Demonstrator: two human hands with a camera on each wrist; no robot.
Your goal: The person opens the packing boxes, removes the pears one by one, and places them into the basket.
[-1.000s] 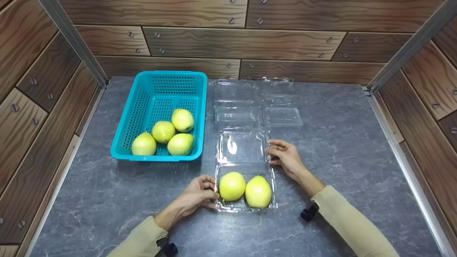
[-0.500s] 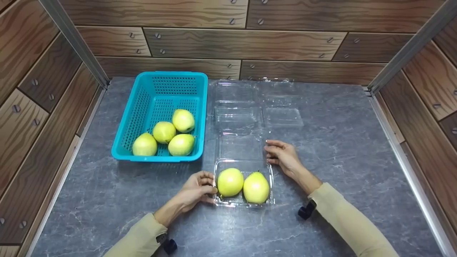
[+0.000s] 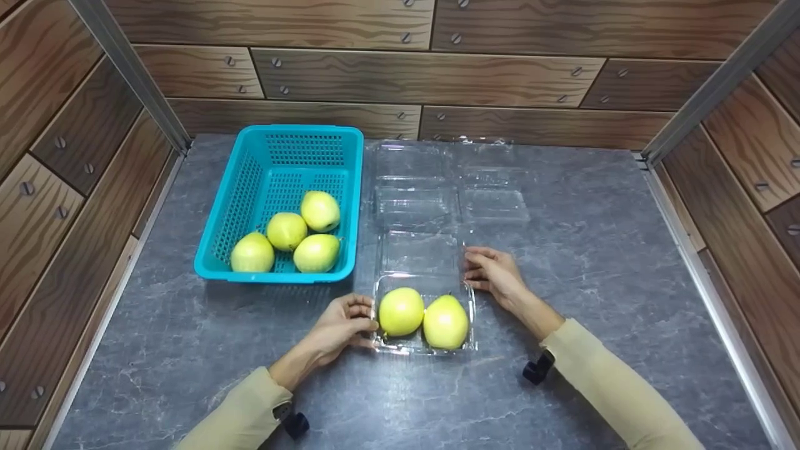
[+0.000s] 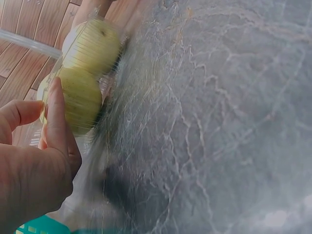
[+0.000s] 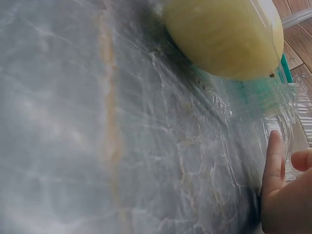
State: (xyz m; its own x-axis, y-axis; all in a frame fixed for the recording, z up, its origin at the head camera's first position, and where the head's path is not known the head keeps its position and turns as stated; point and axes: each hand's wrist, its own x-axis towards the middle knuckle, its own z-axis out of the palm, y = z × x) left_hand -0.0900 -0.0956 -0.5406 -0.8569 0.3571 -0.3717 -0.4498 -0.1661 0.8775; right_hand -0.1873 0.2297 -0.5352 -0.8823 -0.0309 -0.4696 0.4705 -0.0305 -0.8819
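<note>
A clear plastic clamshell container (image 3: 409,347) lies unfolded, its lid (image 3: 420,253) pointing away from me. Two yellow-green pears, a left pear (image 3: 401,312) and a right pear (image 3: 445,322), sit side by side in its base. My left hand (image 3: 342,328) pinches the base's left rim; the left wrist view shows the thumb (image 4: 24,111) inside the wall and fingers outside. Beside the lid's right edge, near the hinge, is my right hand (image 3: 497,278). In the right wrist view its index finger (image 5: 274,158) is straight against the plastic, with the thumb apart.
A teal basket (image 3: 275,276) on the left holds several more pears (image 3: 316,253). Behind the lid lie other clear containers (image 3: 412,162), with further clear ones (image 3: 497,205) to their right. Wood-patterned walls (image 3: 425,75) enclose the grey marbled table (image 3: 594,250).
The container with the two pears has slid away from me, and its lid lies flatter. My left hand has moved along with its rim. The right hand has shifted slightly left beside the lid.
</note>
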